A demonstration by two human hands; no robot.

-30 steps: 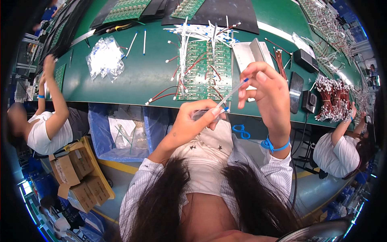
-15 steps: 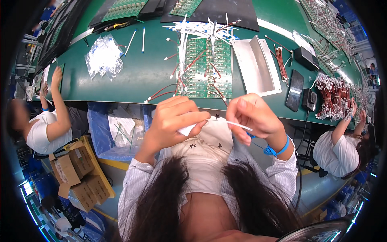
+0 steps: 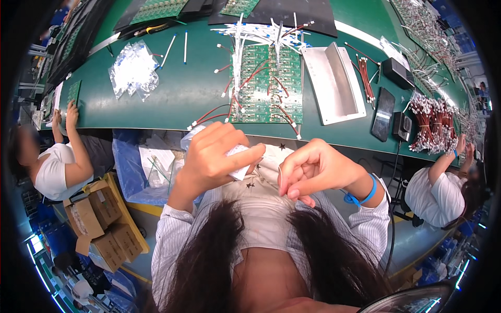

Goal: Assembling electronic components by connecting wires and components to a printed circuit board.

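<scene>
My left hand [image 3: 216,156] is closed round a small flat white piece [image 3: 238,166], perhaps folded paper or a packet, held above my lap. My right hand [image 3: 321,172], with a blue band [image 3: 365,193] at its wrist, hovers beside it with curled fingers and the thumb drawn in; whatever it pinches, if anything, is hidden. Just beyond both hands lies a green circuit board panel [image 3: 255,112] on the table. Red-black wire leads [image 3: 211,116] and upright white flat cables [image 3: 237,65] stick out from it.
Left on the green table [image 3: 182,104] lies a clear bag of white-blue parts [image 3: 133,73]. Right of the panel are a metal bracket [image 3: 334,86], a phone [image 3: 383,115] and wire bundles [image 3: 430,125]. Below the table edge hangs a blue-lined bin [image 3: 130,177]. Co-workers sit either side.
The white strip pinched in my right hand has gone from sight. That hand has turned inward and dropped slightly; my left hand still grips the white piece.
</scene>
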